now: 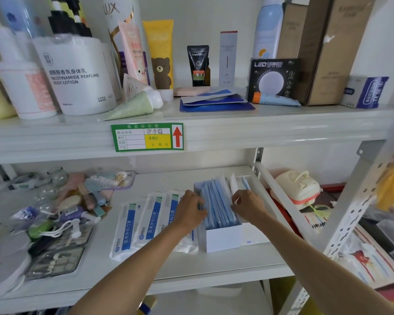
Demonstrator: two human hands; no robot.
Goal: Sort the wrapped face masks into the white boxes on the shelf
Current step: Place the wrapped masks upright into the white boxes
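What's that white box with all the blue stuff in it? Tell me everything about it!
The white box is an open, lidless carton that looks like thin cardboard, sitting flat on the lower shelf. It is packed with blue wrapped masks standing on edge in a row. The left hand and right hand press the stack from either side. Flat mask packets lie to its left, and a second white box sits against its right.

Pale metal shelving (214, 130) is filling most of the view, standing against a plain white wall (203, 17). A slotted upright post (350, 201) is running diagonally down the right side. Soft, even daylight is washing over everything.
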